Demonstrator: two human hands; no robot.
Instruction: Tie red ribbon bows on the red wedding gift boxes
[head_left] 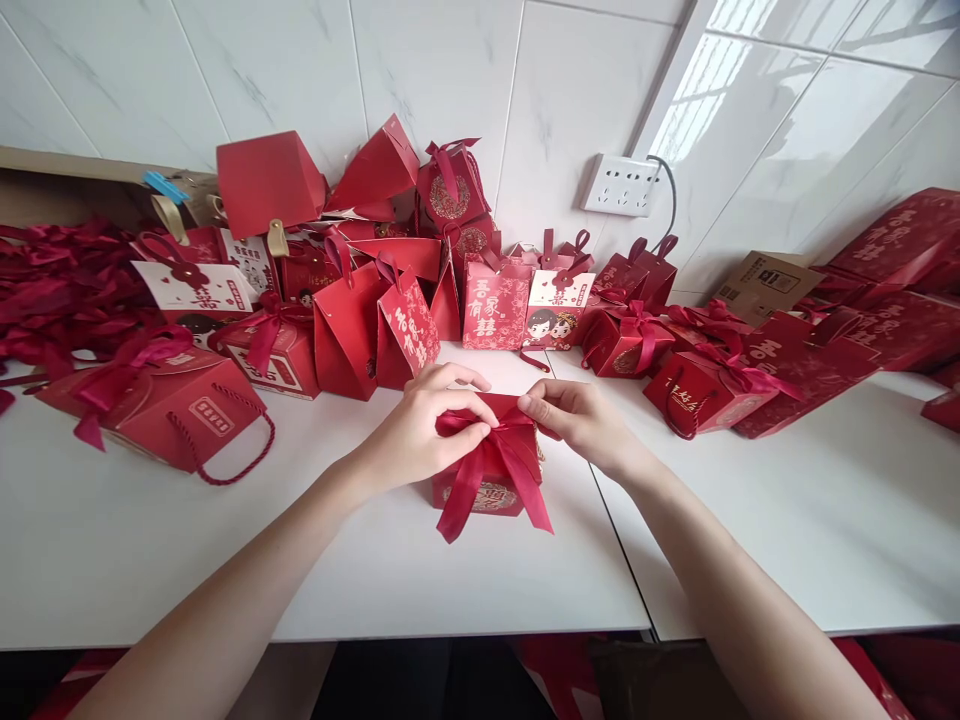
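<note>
Left hand, right hand: both grips pinched on dark red satin ribbon bow atop small red paper gift box; hands flank box equally, bow between.

Your left grip and right grip are bare hands, uncovered from fingertips to wrist. The fingers are slender; the nails are too small here to judge. Your left forearm is bare along all of its visible length, from the wrist to the near left edge of the view. Your right forearm is equally bare down to the near right edge. Both arms look slim and smooth. Whatever you wear higher up lies outside the view.
</note>
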